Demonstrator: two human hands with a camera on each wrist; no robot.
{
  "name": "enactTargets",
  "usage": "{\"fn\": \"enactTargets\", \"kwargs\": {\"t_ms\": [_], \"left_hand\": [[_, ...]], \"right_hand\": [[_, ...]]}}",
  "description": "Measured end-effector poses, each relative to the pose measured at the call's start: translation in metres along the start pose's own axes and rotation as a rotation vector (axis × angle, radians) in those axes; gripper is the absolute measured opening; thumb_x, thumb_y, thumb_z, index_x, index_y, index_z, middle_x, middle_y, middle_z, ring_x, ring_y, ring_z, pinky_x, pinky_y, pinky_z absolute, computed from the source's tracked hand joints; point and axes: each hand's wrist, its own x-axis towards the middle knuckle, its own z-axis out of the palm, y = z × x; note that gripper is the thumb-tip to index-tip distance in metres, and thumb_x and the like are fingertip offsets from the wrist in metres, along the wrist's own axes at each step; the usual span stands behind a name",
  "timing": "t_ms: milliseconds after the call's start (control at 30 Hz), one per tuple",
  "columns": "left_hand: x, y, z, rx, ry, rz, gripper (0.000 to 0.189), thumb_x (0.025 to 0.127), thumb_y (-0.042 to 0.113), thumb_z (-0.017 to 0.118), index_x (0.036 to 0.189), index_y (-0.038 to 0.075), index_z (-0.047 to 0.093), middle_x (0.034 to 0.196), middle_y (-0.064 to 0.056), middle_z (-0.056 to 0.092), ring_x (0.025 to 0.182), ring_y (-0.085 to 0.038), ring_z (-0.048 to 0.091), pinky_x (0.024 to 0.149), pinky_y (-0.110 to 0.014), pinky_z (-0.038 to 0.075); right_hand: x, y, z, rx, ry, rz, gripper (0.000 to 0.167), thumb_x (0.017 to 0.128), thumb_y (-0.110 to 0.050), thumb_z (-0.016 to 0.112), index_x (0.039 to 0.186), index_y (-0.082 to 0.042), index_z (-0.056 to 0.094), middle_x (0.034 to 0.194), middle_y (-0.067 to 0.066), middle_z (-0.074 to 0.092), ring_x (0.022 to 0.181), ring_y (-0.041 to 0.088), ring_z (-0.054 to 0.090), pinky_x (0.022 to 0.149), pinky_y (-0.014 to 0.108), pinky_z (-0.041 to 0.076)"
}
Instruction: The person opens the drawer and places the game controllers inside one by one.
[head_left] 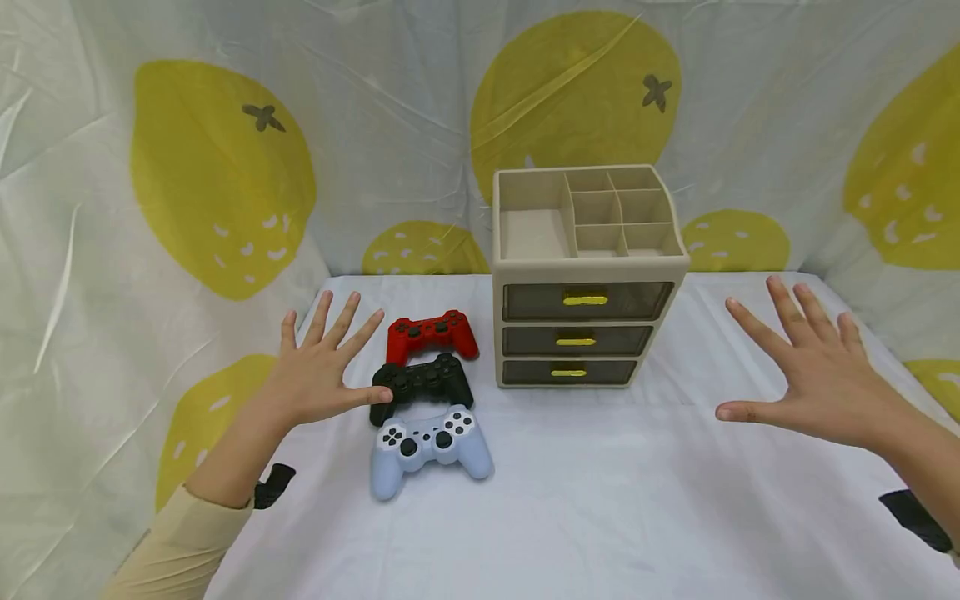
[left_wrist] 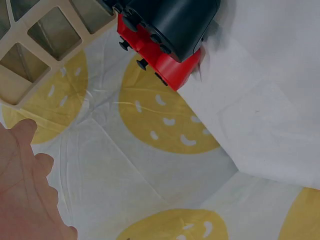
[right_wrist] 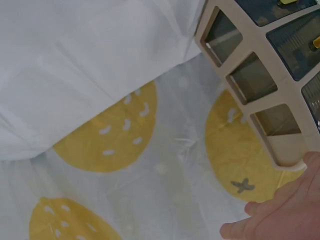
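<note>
Fingers spread, my left hand (head_left: 318,375) hovers at the left of the table, its thumb overlapping the black game controller (head_left: 423,381) in the head view. Behind that controller lies a red one (head_left: 432,332), and in front a light blue controller (head_left: 431,450). The left wrist view catches part of the left palm (left_wrist: 22,185) plus the red (left_wrist: 170,65) and black controllers. My right hand (head_left: 821,379), also spread and holding nothing, is right of a beige drawer organizer (head_left: 592,265). In the right wrist view, the organizer (right_wrist: 290,65) appears beyond the right hand (right_wrist: 285,215).
The organizer has open compartments on top and three dark drawers (head_left: 577,341) with yellow handles, all pushed in. A white cloth (head_left: 600,500) covers the table. Curtain-like sheets with yellow lemon prints (head_left: 225,175) enclose the back and sides.
</note>
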Motion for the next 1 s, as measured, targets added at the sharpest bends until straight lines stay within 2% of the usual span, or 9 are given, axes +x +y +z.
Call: {"fn": "enactTargets", "kwargs": {"t_ms": [300,467,567,667,833,1000], "left_hand": [[0.0,0.001,0.006,-0.014,0.045,0.006,0.102,0.079,0.08,0.052,0.158,0.029,0.012,0.163,-0.01,0.001,0.146,-0.036,-0.013,0.107,-0.07,-0.007],[0.0,0.002,0.009,-0.02,0.053,0.005,0.101,0.08,0.078,0.052,0.158,0.028,0.012,0.163,-0.01,0.003,0.147,-0.037,-0.009,0.107,-0.069,-0.008],[0.001,0.003,0.011,-0.046,0.053,0.003,0.1,0.08,0.076,0.054,0.158,0.027,0.012,0.163,-0.01,0.003,0.147,-0.036,-0.01,0.107,-0.069,-0.009],[0.002,0.005,0.014,-0.084,0.058,0.008,0.1,0.081,0.074,0.055,0.158,0.026,0.013,0.163,-0.009,0.002,0.147,-0.036,-0.011,0.107,-0.069,-0.01],[0.004,0.008,0.02,-0.107,0.082,0.017,0.099,0.081,0.073,0.056,0.158,0.027,0.014,0.163,-0.008,0.003,0.147,-0.034,-0.01,0.107,-0.069,-0.007],[0.008,0.015,0.023,-0.146,0.131,0.029,0.098,0.082,0.072,0.057,0.158,0.025,0.017,0.163,-0.006,0.007,0.148,-0.03,-0.007,0.108,-0.069,-0.004]], "right_hand": [[0.0,0.001,0.003,0.039,0.016,-0.022,0.124,0.067,-0.055,0.083,0.158,-0.027,0.005,0.161,0.005,-0.018,0.145,0.036,-0.018,0.104,0.064,-0.021],[0.005,-0.002,0.003,0.117,0.075,-0.043,0.115,0.069,-0.047,0.085,0.158,-0.026,0.014,0.162,0.016,0.007,0.145,0.044,0.005,0.107,0.067,-0.012],[0.011,-0.005,0.004,0.192,0.123,-0.044,0.108,0.07,-0.04,0.085,0.157,-0.021,0.023,0.155,0.021,0.025,0.139,0.048,0.022,0.11,0.066,-0.002],[0.016,-0.01,0.006,0.284,0.16,-0.023,0.1,0.073,-0.034,0.085,0.154,-0.017,0.029,0.151,0.021,0.034,0.133,0.049,0.031,0.11,0.065,0.01],[0.022,-0.021,0.007,0.405,0.194,0.048,0.091,0.078,-0.028,0.082,0.154,-0.018,0.031,0.151,0.02,0.036,0.134,0.047,0.031,0.106,0.067,0.02],[0.033,-0.032,0.009,0.469,0.263,0.087,0.082,0.084,-0.028,0.077,0.153,-0.017,0.034,0.149,0.02,0.039,0.136,0.044,0.031,0.104,0.069,0.022]]}}
